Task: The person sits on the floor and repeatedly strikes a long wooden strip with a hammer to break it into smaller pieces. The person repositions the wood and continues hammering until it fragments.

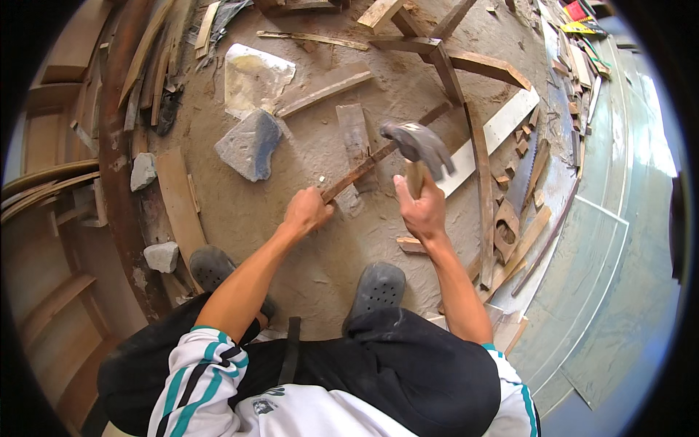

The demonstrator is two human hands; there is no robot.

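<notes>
My left hand (306,213) is closed round the near end of a narrow reddish-brown strip (362,169), which looks like wood. The strip slants away to the right, across a short weathered board (354,130) on the ground. In my right hand (424,211) is a claw hammer (422,144), gripped by its pale wooden handle with the thumb along it. The dark, slightly blurred hammer head is up above the strip, apart from it. Under the strip, near the board's lower end, part of a pale grey block (348,200) shows.
A broken concrete chunk (250,144) lies left of the strip. Joined timber pieces (444,65) stand at the far right, beside a white board (502,127). A handsaw (507,231) rests among offcuts on the right. My shoes (375,291) are on the dusty ground.
</notes>
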